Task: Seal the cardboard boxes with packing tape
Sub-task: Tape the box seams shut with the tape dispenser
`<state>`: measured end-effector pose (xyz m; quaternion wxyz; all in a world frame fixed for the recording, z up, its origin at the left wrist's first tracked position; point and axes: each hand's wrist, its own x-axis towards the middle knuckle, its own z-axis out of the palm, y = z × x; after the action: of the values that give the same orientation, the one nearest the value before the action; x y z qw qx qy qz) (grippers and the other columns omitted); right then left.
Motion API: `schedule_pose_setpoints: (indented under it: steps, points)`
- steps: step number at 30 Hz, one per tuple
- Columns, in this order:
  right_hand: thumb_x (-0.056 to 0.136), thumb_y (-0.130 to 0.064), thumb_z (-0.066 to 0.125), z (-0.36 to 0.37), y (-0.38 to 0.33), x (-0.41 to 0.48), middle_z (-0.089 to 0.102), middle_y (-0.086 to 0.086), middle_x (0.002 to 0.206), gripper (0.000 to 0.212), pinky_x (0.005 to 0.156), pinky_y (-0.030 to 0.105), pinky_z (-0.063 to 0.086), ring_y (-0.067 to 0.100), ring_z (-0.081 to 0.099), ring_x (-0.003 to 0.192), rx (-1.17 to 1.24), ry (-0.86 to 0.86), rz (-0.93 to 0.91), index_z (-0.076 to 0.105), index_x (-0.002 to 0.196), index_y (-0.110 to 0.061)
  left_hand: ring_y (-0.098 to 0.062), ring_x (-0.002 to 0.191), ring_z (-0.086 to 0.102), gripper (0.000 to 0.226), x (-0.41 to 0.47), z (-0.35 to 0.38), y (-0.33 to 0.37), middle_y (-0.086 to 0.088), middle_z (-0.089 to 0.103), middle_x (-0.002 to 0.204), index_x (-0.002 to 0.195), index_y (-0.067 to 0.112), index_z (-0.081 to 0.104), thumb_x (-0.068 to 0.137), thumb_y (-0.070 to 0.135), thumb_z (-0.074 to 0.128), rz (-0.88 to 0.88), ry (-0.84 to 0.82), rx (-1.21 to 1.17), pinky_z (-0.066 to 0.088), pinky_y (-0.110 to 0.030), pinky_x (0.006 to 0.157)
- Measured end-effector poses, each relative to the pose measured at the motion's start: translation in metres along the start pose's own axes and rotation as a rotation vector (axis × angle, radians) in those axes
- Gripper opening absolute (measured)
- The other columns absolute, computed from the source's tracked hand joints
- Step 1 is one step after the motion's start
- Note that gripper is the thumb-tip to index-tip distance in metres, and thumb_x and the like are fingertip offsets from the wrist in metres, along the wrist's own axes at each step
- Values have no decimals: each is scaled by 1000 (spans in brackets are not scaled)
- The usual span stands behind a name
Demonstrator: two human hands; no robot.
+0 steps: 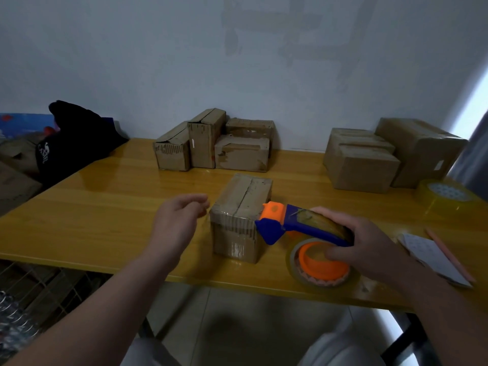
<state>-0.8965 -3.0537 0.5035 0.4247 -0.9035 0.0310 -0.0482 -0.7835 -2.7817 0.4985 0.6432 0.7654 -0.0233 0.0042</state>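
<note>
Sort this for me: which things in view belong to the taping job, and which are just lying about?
Job: front box, tape dispenser in the right hand, left hand beside that box, boxes at the back, spare tape roll.
Lying about: black fabric item, notepad, pencil.

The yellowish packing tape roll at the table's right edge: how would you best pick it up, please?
Come from above: the yellowish packing tape roll lies flat on the wooden table, face up, so span its round outer wall between thumb and fingers.
</note>
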Motion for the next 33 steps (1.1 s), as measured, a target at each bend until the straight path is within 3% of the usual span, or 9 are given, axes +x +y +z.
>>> schedule_pose_setpoints:
  steps: [4,10,14,18,22,25,28,33]
  points:
    - [74,-5,73,6,3,-1,62,-10,109,78,58,17,50,4,64,79,9,19,-11,42,116,-61,-2,103,52,56,-10,7,-5,17,58,119,139,23,44,87,8,55,59,-111,120,40,-16,77]
    - [74,-9,73,14,3,-4,59,-19,111,76,65,20,54,2,63,85,33,34,4,41,119,-62,-12,126,48,78,-8,0,-4,2,50,140,149,21,22,85,8,64,95,-249,256,41,-28,96]
    - [74,-10,73,22,1,-4,57,-20,114,76,61,12,49,-6,60,89,26,58,-25,42,130,-51,-13,138,30,86,-5,-3,5,4,31,152,150,27,15,83,27,68,450,-203,882,26,-30,110]
    - [73,-9,73,31,-3,-2,56,-22,112,77,61,8,48,-13,57,90,40,81,-40,44,136,-42,-4,142,9,80,-1,7,13,15,11,156,148,37,11,87,31,63,708,-464,1144,0,-26,109]
    - [73,-13,74,28,-8,-5,55,-24,111,76,61,9,49,-15,55,90,3,85,-71,42,130,-52,-2,141,13,73,3,10,14,17,14,156,148,39,12,91,29,58,691,-500,1133,11,-24,112]
    - [70,-15,78,14,-14,-10,60,-21,104,76,66,20,57,-4,61,88,-13,59,-79,40,111,-68,-3,141,19,66,1,8,14,17,19,154,148,37,18,94,28,54,713,-480,1106,20,-26,114]
    - [68,-25,81,-3,-19,-17,61,-19,106,76,73,31,59,8,64,89,-69,-8,-66,39,111,-71,-4,141,21,61,0,9,16,16,22,154,147,36,20,96,26,50,714,-469,1134,23,-27,115]
    - [69,-26,82,-27,-15,-33,62,-22,111,72,72,16,53,-6,60,93,-145,-50,-47,43,118,-61,-5,139,25,60,1,9,17,16,25,153,147,36,21,96,26,50,727,-445,1141,23,-27,113]
